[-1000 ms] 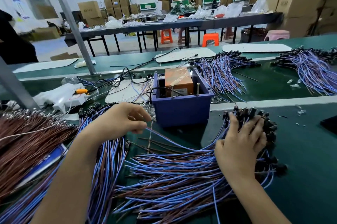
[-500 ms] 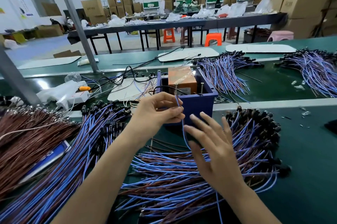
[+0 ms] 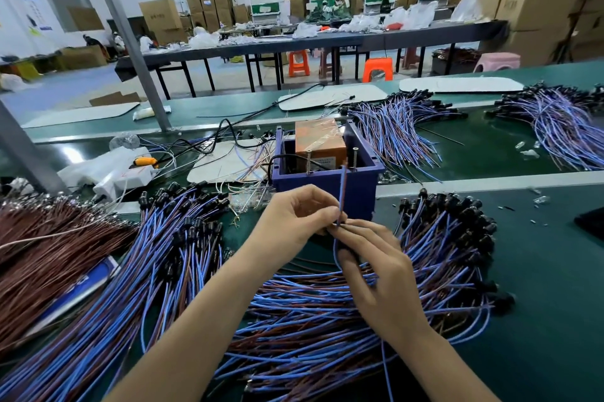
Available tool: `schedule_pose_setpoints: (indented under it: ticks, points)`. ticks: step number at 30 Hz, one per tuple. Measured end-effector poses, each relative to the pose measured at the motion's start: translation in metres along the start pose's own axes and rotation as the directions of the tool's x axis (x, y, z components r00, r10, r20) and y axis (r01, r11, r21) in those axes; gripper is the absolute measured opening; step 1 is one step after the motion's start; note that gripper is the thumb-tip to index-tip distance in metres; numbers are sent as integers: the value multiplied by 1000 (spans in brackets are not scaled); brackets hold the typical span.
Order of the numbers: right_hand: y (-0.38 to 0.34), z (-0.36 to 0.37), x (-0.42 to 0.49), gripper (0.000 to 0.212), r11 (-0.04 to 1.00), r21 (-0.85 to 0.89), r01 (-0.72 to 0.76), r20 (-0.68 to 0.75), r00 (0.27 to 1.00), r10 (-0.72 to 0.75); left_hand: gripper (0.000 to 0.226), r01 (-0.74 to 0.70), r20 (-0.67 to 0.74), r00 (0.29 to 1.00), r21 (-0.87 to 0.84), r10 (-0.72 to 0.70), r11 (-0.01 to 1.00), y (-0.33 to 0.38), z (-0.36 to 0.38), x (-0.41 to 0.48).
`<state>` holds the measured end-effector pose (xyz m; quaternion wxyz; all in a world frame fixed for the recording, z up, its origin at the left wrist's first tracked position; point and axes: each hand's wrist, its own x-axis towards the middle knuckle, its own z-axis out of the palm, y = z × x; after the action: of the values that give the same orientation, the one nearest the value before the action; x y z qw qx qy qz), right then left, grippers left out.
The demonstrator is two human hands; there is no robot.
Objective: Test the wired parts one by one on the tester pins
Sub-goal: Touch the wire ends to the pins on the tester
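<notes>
Head view: both hands meet just short of the blue tester box (image 3: 327, 186). The left hand (image 3: 291, 225) and right hand (image 3: 382, 280) each have fingers (image 3: 327, 215) pinched on one blue wire (image 3: 341, 192). Its upper end rises above the fingers toward the right-hand one of two upright pins (image 3: 354, 158), though contact seems not yet made (blur makes this uncertain). So this part is mid-test at best. On the bench (image 3: 555, 303), a left heap (image 3: 163, 254) and a right heap (image 3: 441, 257) flank the fingers. Which is finished I cannot tell, but plenty likely remains.

Matt plastic-looking blue tester box (image 3: 327, 187), metal pins (image 3: 308, 162)
</notes>
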<state>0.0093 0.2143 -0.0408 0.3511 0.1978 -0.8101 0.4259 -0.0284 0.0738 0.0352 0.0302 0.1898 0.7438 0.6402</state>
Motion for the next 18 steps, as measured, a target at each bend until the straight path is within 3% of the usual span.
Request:
schedule_pose_setpoints:
  ticks: [5,11,18]
  points:
    - [-4,-3,1,34,987,115,-109,-13,994,111,11,53,-204,975,-173,-88,984,-12,-1,5]
    - [-1,-5,3,34,848,352,-397,-15,903,429,12,113,-247,955,-206,-163,972,-23,-5,9]
    - [5,-4,4,36,779,397,-485,-26,843,537,21,126,-264,946,-229,-187,965,-28,-6,11]
